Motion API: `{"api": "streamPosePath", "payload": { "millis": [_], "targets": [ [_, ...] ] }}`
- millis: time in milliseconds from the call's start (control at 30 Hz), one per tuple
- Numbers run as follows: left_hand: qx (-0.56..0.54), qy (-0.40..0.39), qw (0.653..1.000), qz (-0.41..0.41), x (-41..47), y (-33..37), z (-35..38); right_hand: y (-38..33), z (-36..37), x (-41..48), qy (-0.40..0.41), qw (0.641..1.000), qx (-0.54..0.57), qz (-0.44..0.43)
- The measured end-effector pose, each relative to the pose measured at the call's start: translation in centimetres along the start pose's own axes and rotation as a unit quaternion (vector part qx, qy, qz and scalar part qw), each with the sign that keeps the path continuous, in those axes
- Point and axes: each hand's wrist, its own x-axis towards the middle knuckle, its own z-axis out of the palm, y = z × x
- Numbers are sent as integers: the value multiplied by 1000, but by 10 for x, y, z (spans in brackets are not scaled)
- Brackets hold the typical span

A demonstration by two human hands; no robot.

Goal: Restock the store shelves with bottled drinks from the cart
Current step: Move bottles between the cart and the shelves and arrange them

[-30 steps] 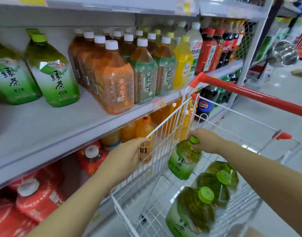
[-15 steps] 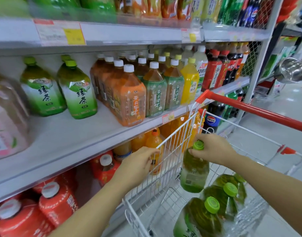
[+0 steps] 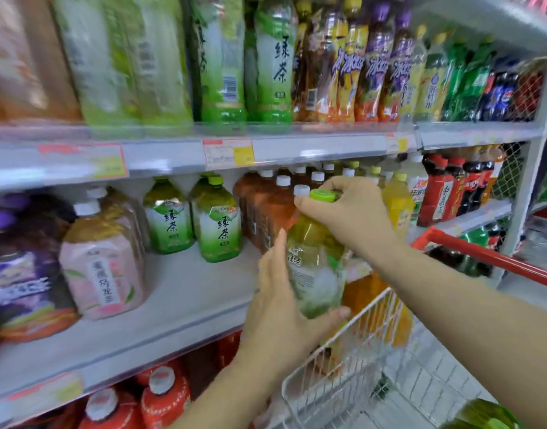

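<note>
I hold a large green tea bottle (image 3: pixel 315 261) upright in front of the middle shelf (image 3: pixel 185 308). My right hand (image 3: pixel 349 212) grips its green cap from above. My left hand (image 3: pixel 284 308) cups the bottle's lower body and base. Two matching green tea bottles (image 3: pixel 219 221) stand on that shelf to the left of the held one, with bare shelf in front of them. The white wire cart (image 3: pixel 352 366) with a red handle (image 3: pixel 495 258) is below right; another green bottle (image 3: pixel 485 413) lies in it at the frame's bottom edge.
Orange-brown tea bottles (image 3: pixel 266 212) stand right behind the held bottle. A pink tea bottle (image 3: pixel 102 258) and a purple one (image 3: pixel 21 270) sit at the left. The top shelf (image 3: pixel 312 150) is packed with tall bottles. Red bottles (image 3: pixel 164 397) fill the shelf below.
My right hand lifted the green tea bottle out of the cart up to the middle shelf. My left hand left the cart rim and took the bottle's base. The view tilted upward.
</note>
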Motion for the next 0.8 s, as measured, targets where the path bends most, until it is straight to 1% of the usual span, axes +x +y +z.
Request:
{"api": "streamPosePath", "payload": {
  "millis": [67,133,233,267,300,333,400,467,533,567,633,700,800],
  "targets": [
    [40,91,995,15,2,-11,-8,-15,25,-1,-9,1000,21,-7],
    [63,158,985,31,4,-29,-19,-25,44,-2,-36,998,41,-25],
    [65,199,977,31,6,-54,-44,-24,58,-1,-131,986,88,-54],
    [63,207,976,26,8,-62,-52,-18,59,2,-151,983,88,-57],
    [58,215,975,14,11,-70,-58,-7,61,6,-151,984,71,-55],
    [52,222,974,-2,14,-78,-63,6,63,12,-136,989,27,-51],
    [48,236,970,-22,24,-92,-72,37,69,25,-101,987,-122,-34],
    [38,239,970,-38,33,-103,-79,63,76,32,-111,968,-225,-1],
    [11,237,970,-61,42,-111,-84,83,85,35,-145,952,-271,9],
    [0,234,970,-72,46,-116,-87,90,90,35,-153,946,-286,5],
    [-8,215,973,-87,52,-125,-88,101,96,32,-136,942,-306,-12],
    [-12,178,980,-89,55,-132,-84,104,99,31,-109,943,-313,-23],
    [-31,118,989,-84,58,-140,-77,108,100,31,-98,941,-323,-37]
  ]
}}
